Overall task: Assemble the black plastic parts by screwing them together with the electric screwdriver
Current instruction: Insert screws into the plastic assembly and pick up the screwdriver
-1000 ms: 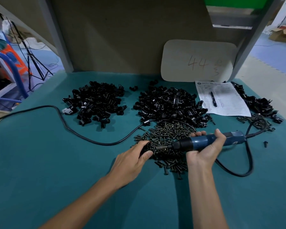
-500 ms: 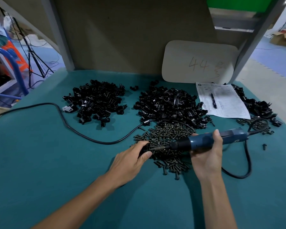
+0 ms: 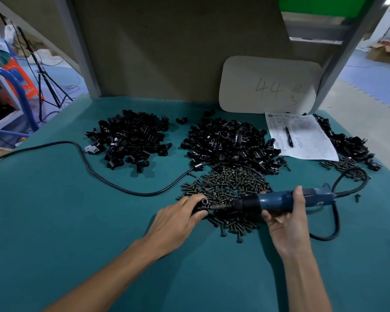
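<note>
Small black plastic part with a round tubular end (image 3: 203,204), pinched between thumb and fingers of left hand (image 3: 178,221), sits at the near-left edge of a heap of dark metal screws (image 3: 230,188). Right hand (image 3: 286,218) is wrapped around the blue electric screwdriver with black nose (image 3: 277,201), bit tip against the part. Three glossy heaps of black plastic parts: left heap (image 3: 128,138), middle heap (image 3: 230,143), right heap (image 3: 349,145). Second, thinner screw scatter (image 3: 345,167). One smooth black cord (image 3: 122,185), one printed paper sheet (image 3: 306,143), one black pen (image 3: 288,136), one rounded white board (image 3: 268,70), matte teal table (image 3: 54,221).
</note>
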